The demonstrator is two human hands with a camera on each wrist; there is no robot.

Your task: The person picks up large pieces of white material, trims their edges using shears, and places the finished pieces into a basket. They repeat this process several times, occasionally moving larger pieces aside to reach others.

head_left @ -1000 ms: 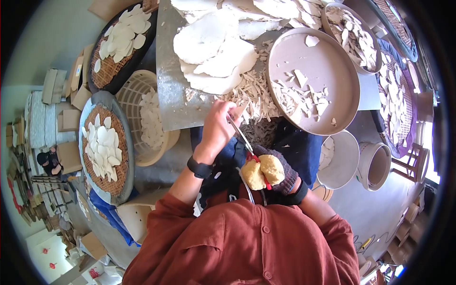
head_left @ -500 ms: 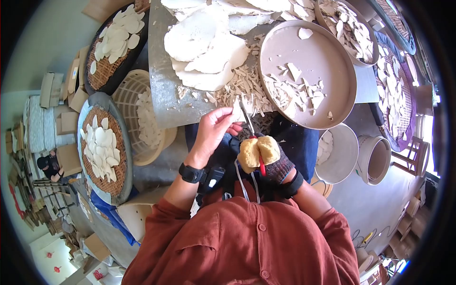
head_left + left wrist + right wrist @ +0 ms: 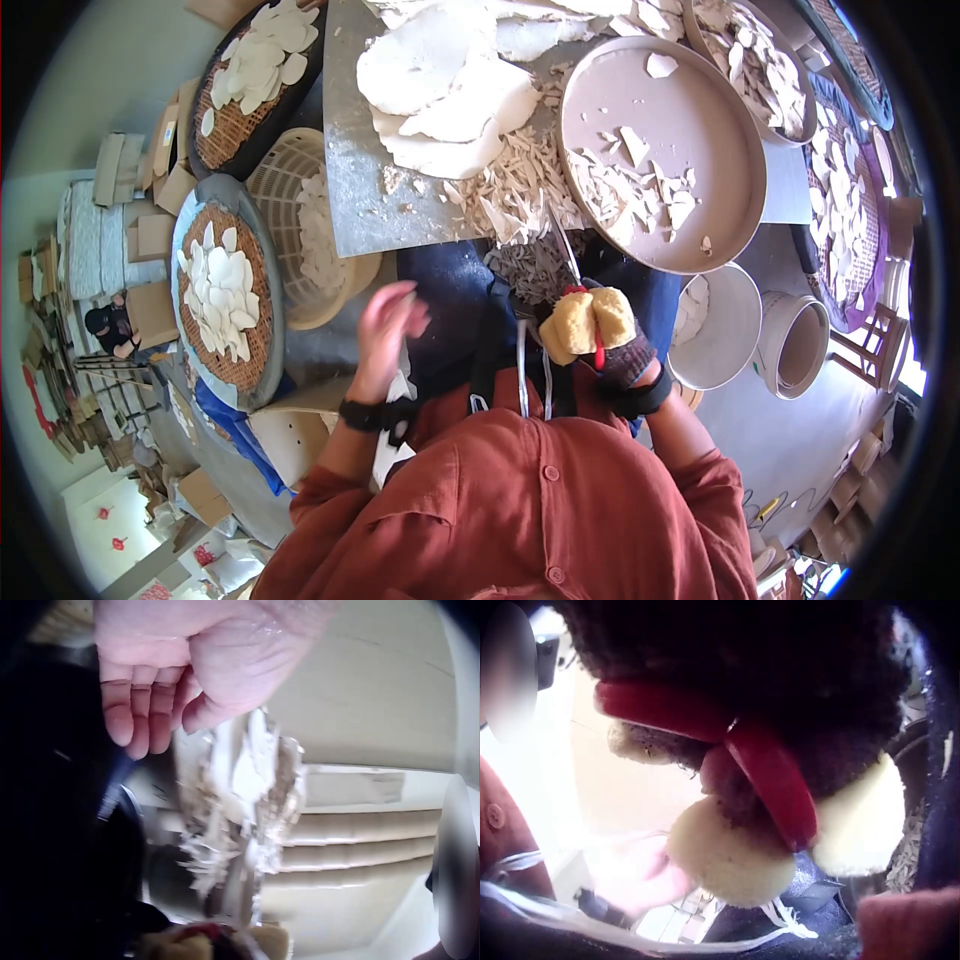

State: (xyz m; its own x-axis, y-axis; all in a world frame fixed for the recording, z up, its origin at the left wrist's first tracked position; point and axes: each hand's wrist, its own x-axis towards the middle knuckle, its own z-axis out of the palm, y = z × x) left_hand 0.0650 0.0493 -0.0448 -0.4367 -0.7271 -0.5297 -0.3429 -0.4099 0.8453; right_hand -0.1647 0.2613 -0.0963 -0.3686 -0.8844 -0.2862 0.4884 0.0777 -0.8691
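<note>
My left hand (image 3: 390, 325) is blurred in the head view, to the left of my lap and below the table edge. The left wrist view has the same hand (image 3: 187, 667) with fingers loosely bent and nothing held. In a dark knitted glove, my right hand (image 3: 630, 362) grips a pair of scissors (image 3: 566, 248), blades pointing up toward the table. Their red handles (image 3: 769, 780) show crossed in the right wrist view. Yellow sponge-like pads (image 3: 575, 325) sit around the grip. Below the blades lies a heap of trimmings (image 3: 535, 268) between my knees.
The metal table (image 3: 375, 225) bears large white sheets (image 3: 430, 65) and cut strips (image 3: 520, 170). A round tray (image 3: 700, 200) with broken pieces overhangs its front edge. Left stand a plastic basket (image 3: 270, 200) and a woven tray (image 3: 220, 370); right, a white bucket (image 3: 735, 330).
My left hand held a white piece by the blades half a second ago; it has drawn back left and down without it. The scissors have shifted slightly right with my right hand.
</note>
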